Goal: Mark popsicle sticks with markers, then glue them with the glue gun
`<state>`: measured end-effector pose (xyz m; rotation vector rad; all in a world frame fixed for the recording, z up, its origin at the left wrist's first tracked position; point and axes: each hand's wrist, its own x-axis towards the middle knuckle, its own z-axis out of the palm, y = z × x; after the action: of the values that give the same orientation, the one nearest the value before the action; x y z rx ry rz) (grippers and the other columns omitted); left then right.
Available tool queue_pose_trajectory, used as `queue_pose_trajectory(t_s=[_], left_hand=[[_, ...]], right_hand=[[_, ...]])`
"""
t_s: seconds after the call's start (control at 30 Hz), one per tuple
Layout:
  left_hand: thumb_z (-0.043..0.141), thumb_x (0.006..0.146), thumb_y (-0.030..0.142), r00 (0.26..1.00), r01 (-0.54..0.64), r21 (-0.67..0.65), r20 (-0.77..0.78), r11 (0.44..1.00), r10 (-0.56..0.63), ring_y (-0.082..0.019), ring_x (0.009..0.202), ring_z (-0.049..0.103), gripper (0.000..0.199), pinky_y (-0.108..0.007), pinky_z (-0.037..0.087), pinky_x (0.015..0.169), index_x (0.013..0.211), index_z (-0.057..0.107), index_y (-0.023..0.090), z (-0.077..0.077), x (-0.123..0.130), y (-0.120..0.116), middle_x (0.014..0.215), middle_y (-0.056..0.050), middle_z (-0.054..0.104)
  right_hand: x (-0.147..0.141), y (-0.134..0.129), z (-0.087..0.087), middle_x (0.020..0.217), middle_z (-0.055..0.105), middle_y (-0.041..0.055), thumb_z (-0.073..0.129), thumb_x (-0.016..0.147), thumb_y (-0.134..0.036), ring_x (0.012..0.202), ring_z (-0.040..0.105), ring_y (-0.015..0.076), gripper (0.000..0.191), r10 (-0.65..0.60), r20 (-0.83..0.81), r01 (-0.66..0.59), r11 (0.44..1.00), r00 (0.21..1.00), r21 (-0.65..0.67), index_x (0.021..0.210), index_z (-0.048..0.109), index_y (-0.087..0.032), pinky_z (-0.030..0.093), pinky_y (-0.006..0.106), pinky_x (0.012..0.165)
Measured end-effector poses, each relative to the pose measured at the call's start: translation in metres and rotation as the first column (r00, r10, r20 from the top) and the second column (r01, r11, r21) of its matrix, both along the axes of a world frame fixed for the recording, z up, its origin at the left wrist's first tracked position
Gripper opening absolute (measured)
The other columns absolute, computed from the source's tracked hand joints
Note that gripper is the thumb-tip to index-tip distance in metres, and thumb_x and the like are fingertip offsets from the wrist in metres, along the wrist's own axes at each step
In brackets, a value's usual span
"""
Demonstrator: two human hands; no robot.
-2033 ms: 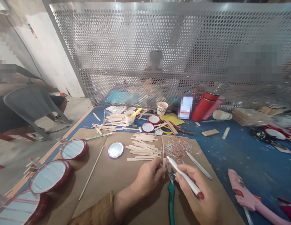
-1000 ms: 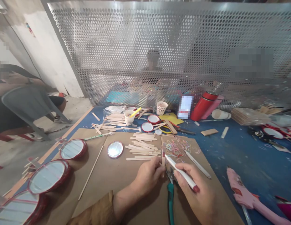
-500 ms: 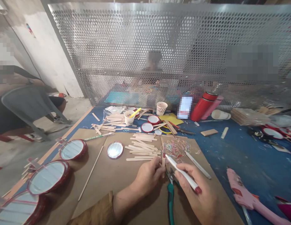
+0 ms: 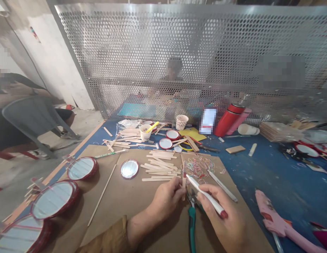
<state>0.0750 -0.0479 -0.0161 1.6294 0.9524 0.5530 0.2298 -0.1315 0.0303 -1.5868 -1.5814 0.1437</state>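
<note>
My left hand (image 4: 167, 195) pinches a wooden craft stick (image 4: 184, 175) that stands upright, a dark red patch coloured on its upper part. In my right hand (image 4: 224, 214) is a white marker (image 4: 205, 195) with a red end, its tip at or very near the stick's red patch; contact is hard to tell. Under and between the hands lie green-handled pliers (image 4: 191, 221), partly covered by my right hand. Beyond my left hand is a loose pile of craft sticks (image 4: 160, 165), and beside it a heap of coloured rubber bands (image 4: 199, 167).
Red-rimmed round drums (image 4: 54, 198) line the left edge. A small round disc (image 4: 129, 169) and a thin rod (image 4: 101, 196) lie on the brown paper (image 4: 121, 207). To the right are a white pen-like tool (image 4: 223, 186) and a pink glue gun (image 4: 274, 218). Paper cups (image 4: 145, 133) and a red flask (image 4: 229, 119) stand behind.
Hardly anything differs. Both hands, the stick and the marker keep almost the same place, with only a very slight shift of the marker.
</note>
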Motion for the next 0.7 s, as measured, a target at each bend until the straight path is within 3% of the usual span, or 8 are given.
queue_pose_trajectory(t_s=[0.17, 0.37, 0.7], left_hand=[[0.047, 0.086, 0.025, 1.000, -0.003, 0.001, -0.006, 1.000, 0.003, -0.014, 0.074, 0.047, 0.010, -0.026, 0.038, 0.071, 0.077, 0.045, 0.021, 0.0001, 0.0003, -0.0001, 0.077, 0.000, 0.057], [0.047, 0.087, 0.028, 1.000, -0.003, 0.002, 0.019, 1.000, 0.003, -0.014, 0.075, 0.049, 0.011, -0.026, 0.039, 0.072, 0.078, 0.046, 0.021, -0.0032, 0.0003, -0.0001, 0.079, -0.001, 0.059], [0.045, 0.088, 0.031, 1.000, 0.000, -0.004, 0.020, 1.000, 0.000, -0.013, 0.071, 0.046, 0.017, -0.026, 0.036, 0.067, 0.074, 0.044, 0.021, -0.0007, 0.0005, 0.0003, 0.074, 0.000, 0.056]], right_hand=[[0.0021, -0.0013, 0.0008, 0.082, 0.074, 0.0015, 0.056, 0.094, -0.035, 0.073, 0.073, 0.0180, 0.015, -0.003, -0.006, 0.003, 0.999, 1.000, -0.043, 0.094, 0.067, -0.025, 0.059, 0.024, 0.064], [0.0013, -0.0021, -0.0032, 0.085, 0.074, 0.0012, 0.057, 0.095, -0.034, 0.077, 0.074, 0.0174, 0.013, -0.018, -0.046, 0.021, 0.999, 0.999, 0.045, 0.096, 0.066, -0.025, 0.059, 0.022, 0.069], [0.0007, -0.0026, -0.0045, 0.080, 0.074, 0.0008, 0.056, 0.095, -0.039, 0.065, 0.072, 0.0160, 0.018, -0.052, -0.107, 0.051, 0.999, 0.993, -0.011, 0.095, 0.067, -0.024, 0.058, 0.021, 0.059]])
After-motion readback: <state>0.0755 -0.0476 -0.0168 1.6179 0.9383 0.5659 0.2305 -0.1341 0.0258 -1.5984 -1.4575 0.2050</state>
